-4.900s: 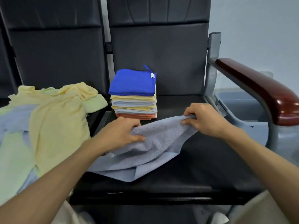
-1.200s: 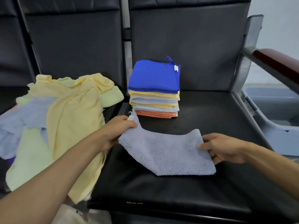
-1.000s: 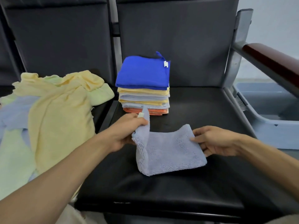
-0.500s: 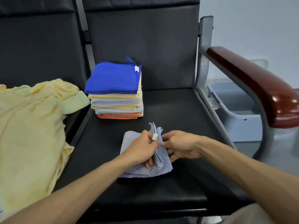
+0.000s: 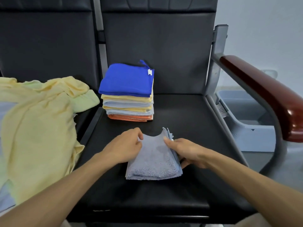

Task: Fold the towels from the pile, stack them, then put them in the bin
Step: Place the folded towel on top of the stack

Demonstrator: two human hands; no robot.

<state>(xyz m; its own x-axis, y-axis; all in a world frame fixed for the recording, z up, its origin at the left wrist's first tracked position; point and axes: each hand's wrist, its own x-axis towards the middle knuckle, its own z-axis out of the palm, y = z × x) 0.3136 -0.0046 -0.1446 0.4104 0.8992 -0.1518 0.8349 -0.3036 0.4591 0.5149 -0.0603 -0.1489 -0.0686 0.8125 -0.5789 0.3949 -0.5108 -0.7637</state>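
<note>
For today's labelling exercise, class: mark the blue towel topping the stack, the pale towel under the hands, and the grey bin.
blue towel (image 5: 127, 80): head view, top face.
pale towel (image 5: 153, 159): head view, middle of top layer.
grey bin (image 5: 255, 138): head view, near outer wall.

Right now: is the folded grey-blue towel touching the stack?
Apart. The head view shows a strip of bare black seat between the folded towel and the stack.

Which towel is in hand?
The folded grey-blue towel, left hand and right hand gripping its edges; the blue-topped stack and yellow pile lie apart, untouched.
</note>
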